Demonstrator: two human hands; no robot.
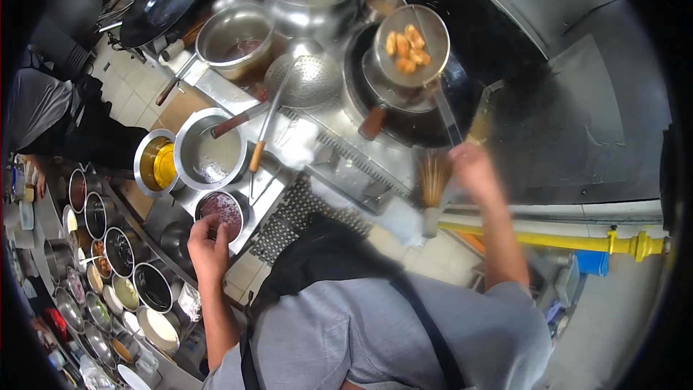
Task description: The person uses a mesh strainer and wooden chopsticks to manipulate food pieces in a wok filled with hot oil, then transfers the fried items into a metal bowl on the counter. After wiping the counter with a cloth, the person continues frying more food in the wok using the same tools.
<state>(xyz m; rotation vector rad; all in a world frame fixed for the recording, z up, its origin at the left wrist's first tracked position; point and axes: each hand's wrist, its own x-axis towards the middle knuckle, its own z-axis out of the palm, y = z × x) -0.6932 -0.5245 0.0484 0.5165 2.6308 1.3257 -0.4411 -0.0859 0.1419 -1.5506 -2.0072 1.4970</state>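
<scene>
My right hand (473, 167) is closed round the long handle of a mesh strainer (432, 76), raised over the wok (455, 112). Several golden-brown fried pieces (406, 49) lie in the strainer. A round pan or ladle shape beneath it is partly hidden. My left hand (209, 244) is at the near rim of a small steel pot (221, 206) of dark reddish, speckled contents. Its fingers are bent and pinched together; whatever they hold is too small to make out.
Beside the small pot stand a large steel pot (189, 146) and a pot of yellow oil (164, 166). A perforated skimmer (307, 79) lies across the counter. Further back are larger pots (312, 11). A bamboo brush (433, 180) stands near my right arm. Another person (65, 112) is at the left.
</scene>
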